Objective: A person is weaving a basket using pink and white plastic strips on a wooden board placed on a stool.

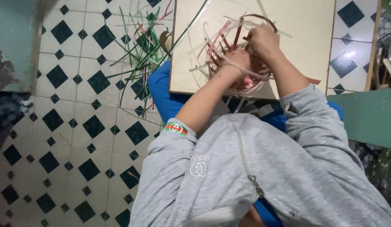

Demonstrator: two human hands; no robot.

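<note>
Seen from above, a person in a grey zip-up hooded top and blue trousers sits bent over a pale square board that serves as a table across the lap. Both sleeves are pushed up, the one at 9 o'clock showing a striped cuff.

Farther out, toward 12 o'clock, both forearms reach into a half-woven basket of red, pink and white strips that rests on the near part of the table. The left hand sits at the basket's near rim, its fingers curled round a pale strip that crosses the wrist; the tips are buried among the strips, so just how they pinch cannot be told. The right hand lies just beyond it, at about 1 o'clock, knuckles up and fingers pressed together down into the weave beside the dark red hoop that arches over the far side. The basket wraps around both hands, loose ends fanning out toward 10 o'clock.

Beyond the table's edge at 10 o'clock, a scatter of green strips lies on the white floor with its black diamond tiles.
</note>
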